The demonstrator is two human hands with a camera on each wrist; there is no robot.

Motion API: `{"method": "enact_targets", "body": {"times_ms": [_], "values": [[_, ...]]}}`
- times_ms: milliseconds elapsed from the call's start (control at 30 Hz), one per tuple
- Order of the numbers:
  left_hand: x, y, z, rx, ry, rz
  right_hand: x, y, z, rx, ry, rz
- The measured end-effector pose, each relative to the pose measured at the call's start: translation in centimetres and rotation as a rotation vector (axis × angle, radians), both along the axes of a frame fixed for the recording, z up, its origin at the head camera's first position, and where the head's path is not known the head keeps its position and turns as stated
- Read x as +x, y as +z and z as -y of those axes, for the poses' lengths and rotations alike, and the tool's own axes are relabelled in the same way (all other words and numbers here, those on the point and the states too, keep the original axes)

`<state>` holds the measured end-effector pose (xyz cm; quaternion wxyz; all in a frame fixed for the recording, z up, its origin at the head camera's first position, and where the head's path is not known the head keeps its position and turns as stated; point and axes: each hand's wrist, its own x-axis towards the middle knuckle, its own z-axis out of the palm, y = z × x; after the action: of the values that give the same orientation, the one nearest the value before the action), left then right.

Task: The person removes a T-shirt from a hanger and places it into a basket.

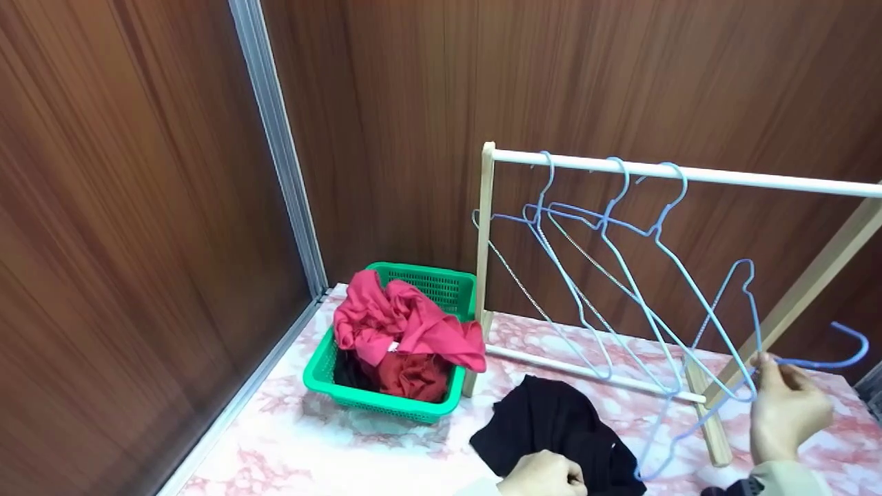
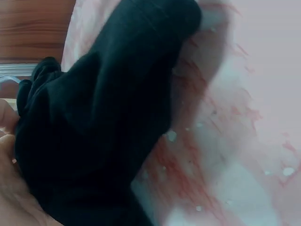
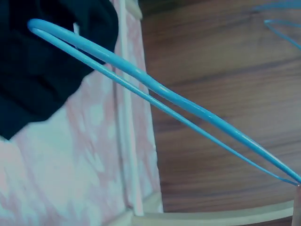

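At the bottom of the head view my left hand [image 1: 544, 474] grips a crumpled black garment [image 1: 551, 413] lying on the table. The left wrist view shows the black cloth [image 2: 103, 108] bunched beside the hand's fingers [image 2: 7, 117]. On the right, my right hand [image 1: 785, 410] pinches a blue wire hanger [image 1: 854, 353] close to its neck. The hanger is turned sideways, its hook pointing right and one end hanging low beside the garment. In the right wrist view the hanger [image 3: 178, 101] slants across, one end in front of the black cloth [image 3: 51, 80].
Several blue hangers [image 1: 623, 265] hang from the white rail [image 1: 751, 180] of a wooden rack [image 1: 484, 234]. Left of it, a green basket [image 1: 386, 406] holds pink cloth [image 1: 406, 317] and dark red cloth [image 1: 413, 375]. Brown wood-grain panels stand behind and at left.
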<state>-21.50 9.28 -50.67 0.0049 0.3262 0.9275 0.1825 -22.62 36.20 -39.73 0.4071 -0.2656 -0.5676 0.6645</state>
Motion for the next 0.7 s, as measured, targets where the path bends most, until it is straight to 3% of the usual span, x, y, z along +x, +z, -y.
{"method": "enact_targets", "body": {"times_ms": [167, 233, 300, 400, 533, 600, 700], "values": [[-0.1, -1.0, 0.2, 0.027, 0.013, -0.177, -0.1, 1.3, -0.3, -0.034, 0.077, -0.064], [0.0, -1.6, 0.2, 0.049, 0.044, -0.257, -0.1, 1.6, -0.3, 0.013, 0.098, -0.018], [0.0, -2.2, 0.1, 0.062, 0.085, -0.274, 0.0, 1.8, -0.4, 0.099, 0.101, 0.061], [-0.1, -3.0, -0.1, 0.070, 0.137, -0.150, 0.2, 2.2, -0.6, 0.152, 0.126, 0.116], [-0.3, -4.0, -0.5, 0.081, 0.210, 0.094, 0.2, 3.3, -0.9, 0.095, 0.177, 0.065], [-0.4, -4.4, -0.8, 0.051, 0.247, 0.136, 0.2, 4.1, -1.1, 0.150, 0.166, 0.093], [-0.4, -4.8, -1.5, -0.038, 0.278, 0.106, 0.2, 5.5, -1.3, 0.319, 0.109, 0.199]]}}
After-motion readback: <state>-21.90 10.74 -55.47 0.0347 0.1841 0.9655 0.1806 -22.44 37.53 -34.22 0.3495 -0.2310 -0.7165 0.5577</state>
